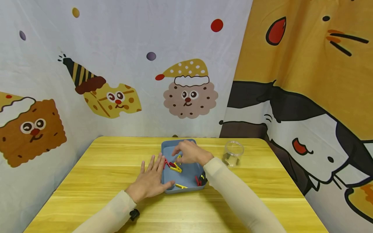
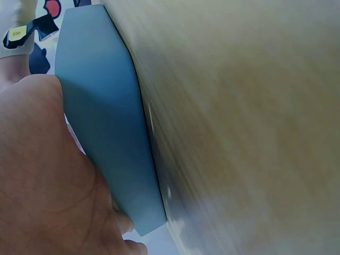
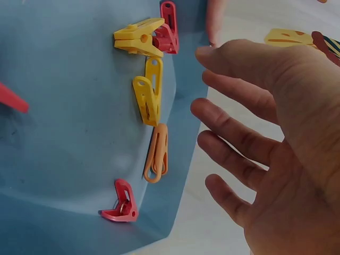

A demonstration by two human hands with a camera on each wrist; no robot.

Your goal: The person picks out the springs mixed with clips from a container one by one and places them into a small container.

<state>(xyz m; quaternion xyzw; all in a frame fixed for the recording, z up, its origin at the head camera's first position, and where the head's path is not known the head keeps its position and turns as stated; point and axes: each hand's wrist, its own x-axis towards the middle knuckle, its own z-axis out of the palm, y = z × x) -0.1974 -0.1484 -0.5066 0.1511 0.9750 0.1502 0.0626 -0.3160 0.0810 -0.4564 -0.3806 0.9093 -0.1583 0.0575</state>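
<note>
A blue-grey tray [image 1: 189, 178] holds several plastic clothespins. My left hand [image 1: 150, 179] lies along its left side, fingers straight and spread, with the palm against the outer wall [image 2: 106, 101] in the left wrist view. Above the tray's interior is my right hand [image 1: 190, 152], fingers apart and loosely bent, with nothing seen between them in the right wrist view. Near those fingers lie two yellow clothespins [image 3: 139, 38], an orange clothespin [image 3: 158, 154] and a red clothespin [image 3: 121, 203]. Another yellow clothespin [image 1: 181, 186] sits by the near rim.
A clear round container [image 1: 233, 154] stands on the wooden table [image 1: 116, 165], right of the tray; its lower part looks darker inside. Cartoon-printed cloth [image 1: 186, 32] hangs behind the table and along its sides. Black wrist gear [image 1: 134, 214] sits under the left sleeve.
</note>
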